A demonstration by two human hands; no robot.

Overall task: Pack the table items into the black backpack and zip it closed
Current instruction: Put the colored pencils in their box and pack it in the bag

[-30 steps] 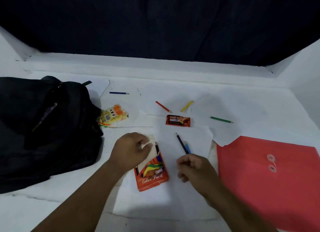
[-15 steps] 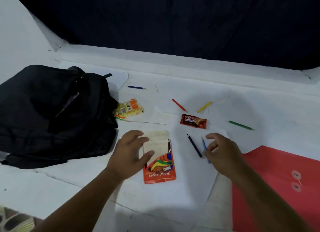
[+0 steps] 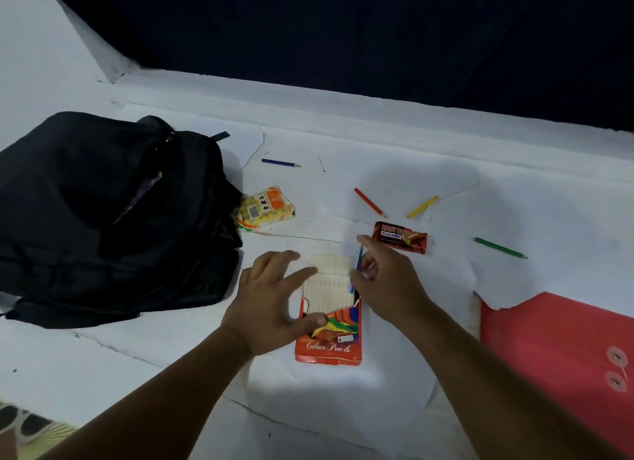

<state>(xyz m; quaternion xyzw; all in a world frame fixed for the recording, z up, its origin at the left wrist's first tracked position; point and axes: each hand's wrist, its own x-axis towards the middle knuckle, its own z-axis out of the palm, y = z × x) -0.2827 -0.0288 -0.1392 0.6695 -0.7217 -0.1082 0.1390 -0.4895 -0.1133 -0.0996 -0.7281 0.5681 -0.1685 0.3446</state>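
**White desk under a dark backdrop**

The desk point(image 3: 514, 171) is white, its surface marked by thin dark cracks or scratches near the front edge. Along its far side runs a raised white ledge point(image 3: 343, 99). Behind the ledge hangs a dark navy cloth point(image 3: 343, 30) that fills the top of the view. A white wall point(image 3: 34, 48) rises at the left. Light is dim and bluish. A patterned floor covering point(image 3: 31, 432) shows at the lower left corner.
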